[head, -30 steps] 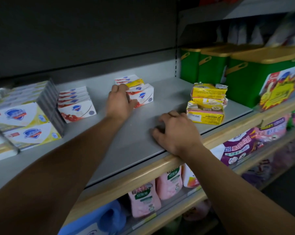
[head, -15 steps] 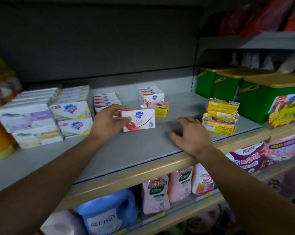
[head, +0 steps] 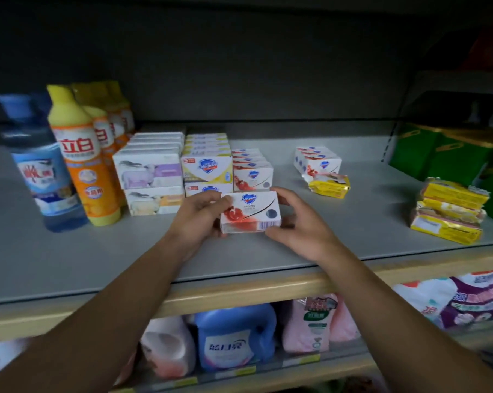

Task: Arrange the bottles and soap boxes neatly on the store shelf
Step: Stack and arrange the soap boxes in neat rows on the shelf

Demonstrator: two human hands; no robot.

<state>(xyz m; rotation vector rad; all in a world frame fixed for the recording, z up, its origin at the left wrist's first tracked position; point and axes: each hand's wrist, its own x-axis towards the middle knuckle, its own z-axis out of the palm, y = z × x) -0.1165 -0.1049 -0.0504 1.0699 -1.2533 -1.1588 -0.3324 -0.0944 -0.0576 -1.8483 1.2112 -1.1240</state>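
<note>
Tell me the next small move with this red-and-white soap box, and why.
Probably slide the soap box, gripped by the left hand and right hand, back against the matching red-and-white row directly behind it; that row's front is open.

Green containers with yellow lids (head: 444, 157) are seen at the right end, past the shelf divider. On the lower shelf, a blue detergent jug (head: 234, 336) is flanked by pink refill pouches (head: 310, 324), and a purple-and-white printed pack (head: 466, 299) is placed further right. Yellow price tags (head: 234, 371) are fixed along the lower shelf's edge.
</note>
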